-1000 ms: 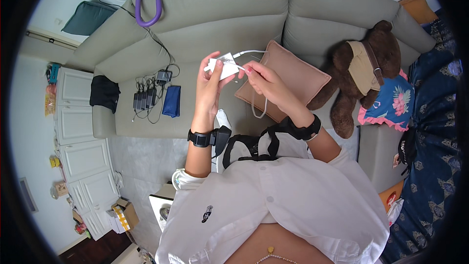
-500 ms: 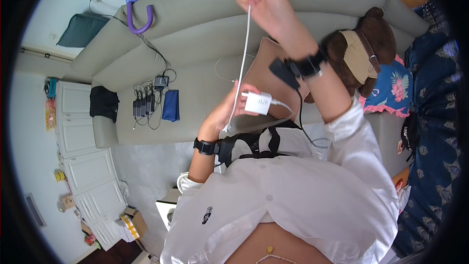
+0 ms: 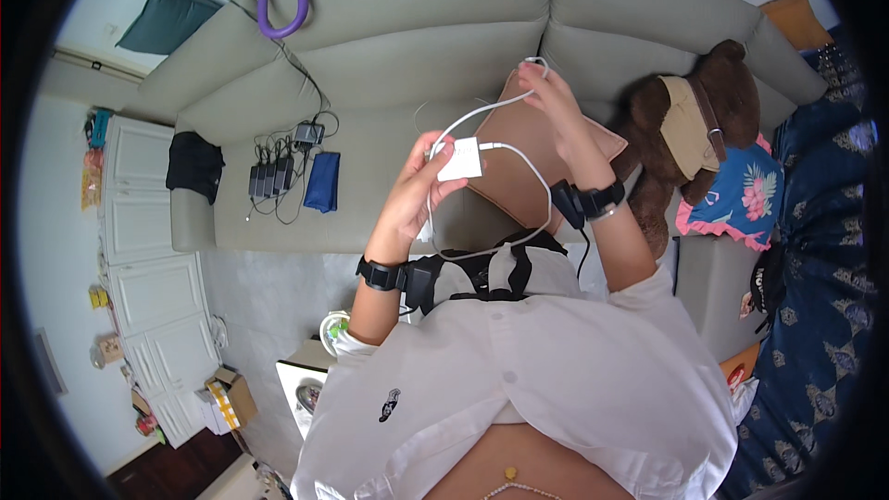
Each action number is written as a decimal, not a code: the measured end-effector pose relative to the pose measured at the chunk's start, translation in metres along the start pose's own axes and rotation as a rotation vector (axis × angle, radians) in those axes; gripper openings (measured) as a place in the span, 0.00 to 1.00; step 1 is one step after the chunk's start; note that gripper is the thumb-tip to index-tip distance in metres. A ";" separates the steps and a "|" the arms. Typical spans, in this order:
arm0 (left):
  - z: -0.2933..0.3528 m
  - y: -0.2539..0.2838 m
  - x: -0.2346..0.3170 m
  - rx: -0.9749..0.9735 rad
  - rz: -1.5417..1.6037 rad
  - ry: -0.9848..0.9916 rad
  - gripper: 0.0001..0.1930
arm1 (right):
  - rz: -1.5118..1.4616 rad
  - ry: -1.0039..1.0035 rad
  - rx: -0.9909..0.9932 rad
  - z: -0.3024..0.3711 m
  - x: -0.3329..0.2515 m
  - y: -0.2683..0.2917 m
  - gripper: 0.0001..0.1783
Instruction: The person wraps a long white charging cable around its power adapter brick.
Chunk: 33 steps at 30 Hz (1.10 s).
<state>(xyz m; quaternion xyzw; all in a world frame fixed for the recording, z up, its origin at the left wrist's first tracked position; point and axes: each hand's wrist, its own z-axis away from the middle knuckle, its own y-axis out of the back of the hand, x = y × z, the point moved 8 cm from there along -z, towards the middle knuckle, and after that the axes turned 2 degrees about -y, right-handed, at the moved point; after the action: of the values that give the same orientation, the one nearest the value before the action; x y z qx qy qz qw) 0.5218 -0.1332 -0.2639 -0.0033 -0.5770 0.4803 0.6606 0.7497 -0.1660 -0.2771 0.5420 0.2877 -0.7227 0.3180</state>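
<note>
the left hand (image 3: 413,196) clamps a white power adapter (image 3: 461,160). the right hand (image 3: 556,104), held apart, pinches its white cable (image 3: 501,145).

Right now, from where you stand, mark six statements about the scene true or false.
1. The left hand holds a white charger. True.
2. Nothing is plugged into the charger. False: a white cable is plugged into it.
3. The brown bear wears a beige top. True.
4. The right hand touches the bear. False: it has the cable at its fingers.
5. The black adapters lie beside the blue pouch. True.
6. The pink cushion is left of the pouch. False: it is to the right of it.
</note>
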 end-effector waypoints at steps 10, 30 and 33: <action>-0.017 0.030 -0.003 0.200 0.189 -0.123 0.09 | 0.321 0.351 -0.160 0.100 -0.003 -0.051 0.14; 0.003 0.016 -0.037 -0.122 -0.012 0.105 0.32 | -0.588 -0.118 -0.773 0.050 -0.030 -0.120 0.17; 0.015 0.005 -0.040 -0.166 -0.071 0.109 0.29 | -0.718 -0.165 -0.669 0.012 -0.018 -0.098 0.14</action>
<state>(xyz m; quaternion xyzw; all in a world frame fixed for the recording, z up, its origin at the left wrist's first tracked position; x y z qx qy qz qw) 0.5123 -0.1642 -0.2921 -0.0634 -0.5776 0.4063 0.7052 0.6705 -0.1109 -0.2496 0.2178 0.6464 -0.6951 0.2272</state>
